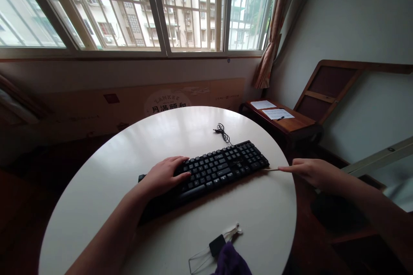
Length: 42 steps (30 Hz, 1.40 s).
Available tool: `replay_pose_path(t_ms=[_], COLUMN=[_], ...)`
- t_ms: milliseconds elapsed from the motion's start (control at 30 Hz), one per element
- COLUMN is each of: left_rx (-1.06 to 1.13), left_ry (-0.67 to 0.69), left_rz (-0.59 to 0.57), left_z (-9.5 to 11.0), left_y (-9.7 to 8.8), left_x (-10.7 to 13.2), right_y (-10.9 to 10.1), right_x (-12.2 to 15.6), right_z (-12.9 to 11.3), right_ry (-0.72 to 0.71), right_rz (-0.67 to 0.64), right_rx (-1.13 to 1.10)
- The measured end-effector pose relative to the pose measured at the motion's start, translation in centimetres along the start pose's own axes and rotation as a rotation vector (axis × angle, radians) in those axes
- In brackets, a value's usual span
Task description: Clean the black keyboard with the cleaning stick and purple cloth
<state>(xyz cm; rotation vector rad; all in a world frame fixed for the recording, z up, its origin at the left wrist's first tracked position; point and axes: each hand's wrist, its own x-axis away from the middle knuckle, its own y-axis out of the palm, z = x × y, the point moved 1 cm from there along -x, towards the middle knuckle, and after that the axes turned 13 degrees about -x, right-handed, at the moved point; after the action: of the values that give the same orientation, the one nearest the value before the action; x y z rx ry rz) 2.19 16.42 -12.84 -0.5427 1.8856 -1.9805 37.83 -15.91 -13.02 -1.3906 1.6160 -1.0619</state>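
Keyboard lies aslant on the round white counter, its cable loosely coiled behind. Left hand rests over the left part, grip loose, thumb and fingers spread on the keys. Right hand has its grip closed on a thin pale stick, tip at the keyboard's right end (touching or just beside, cannot tell). Nearer: binder clip, purple cloth against it.
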Motion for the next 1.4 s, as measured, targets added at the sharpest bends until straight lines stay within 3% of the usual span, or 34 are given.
replay_pose_path(t_ms=[133,200,267,433,567,833,1000,1233,1400], left_rx=[0.006,0.006,0.002,-0.003,0.012,0.018,0.017,0.036,0.036], left_ry=[0.000,0.000,-0.001,-0.006,-0.002,-0.006,-0.002,-0.003,0.002], left_rz=[0.007,0.007,0.003,0.002,0.004,-0.006,-0.006,-0.003,0.002], left_z=[0.0,0.0,0.0,0.0,-0.1,0.0,0.0,-0.2,-0.1], left_y=[0.0,0.0,-0.1,-0.1,0.1,0.0,0.1,0.3,0.2], left_x=[0.0,0.0,0.0,0.0,-0.1,0.0,0.0,0.0,0.0], right_y=[-2.9,-3.8,-4.1,-2.2,0.1,1.7,2.7,1.7,1.9], right_x=[2.2,2.3,1.6,-1.5,-3.2,-4.7,-5.4,-3.6,-3.5], right_z=[2.4,1.9,0.3,-5.6,-7.9,-8.5,-9.1,-7.9,-9.8], right_ry=[0.256,0.282,0.221,0.056,0.026,-0.063,-0.038,0.119,0.053], right_rz=[0.049,0.108,0.128,0.114,0.190,0.078,0.006,0.047,0.079], right_rx=[0.181,0.207,0.147,-0.063,-0.074,-0.127,-0.063,0.160,0.131])
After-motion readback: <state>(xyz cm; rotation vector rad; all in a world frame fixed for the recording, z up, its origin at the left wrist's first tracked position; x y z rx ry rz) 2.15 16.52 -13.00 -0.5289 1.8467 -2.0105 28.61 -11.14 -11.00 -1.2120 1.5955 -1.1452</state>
